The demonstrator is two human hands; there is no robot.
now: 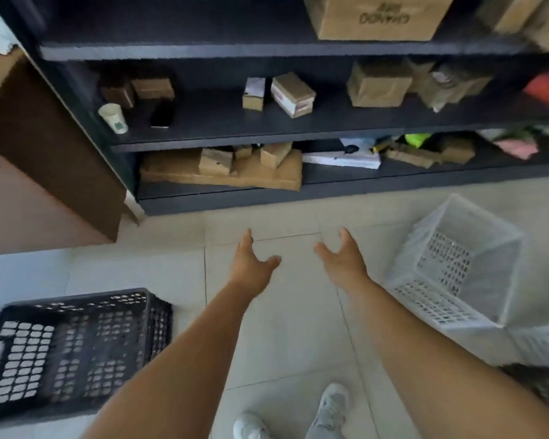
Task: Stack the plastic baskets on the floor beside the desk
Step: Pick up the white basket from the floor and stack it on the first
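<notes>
Black basket (73, 350): floor, lower left, upright, mouth up, long axis left-right | White basket (457, 267): floor, right, tipped, mouth facing the viewer | Handling: likely light, stiff perforated plastic (take by rim or handle slot) | Left hand (251, 264), right hand (346, 261): each grip spread apart, empty, between baskets.

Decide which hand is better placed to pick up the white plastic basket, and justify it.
Right. The right hand is open, empty and on the white plastic basket's side; the left hand, also empty, is nearer the black plastic basket.
</notes>
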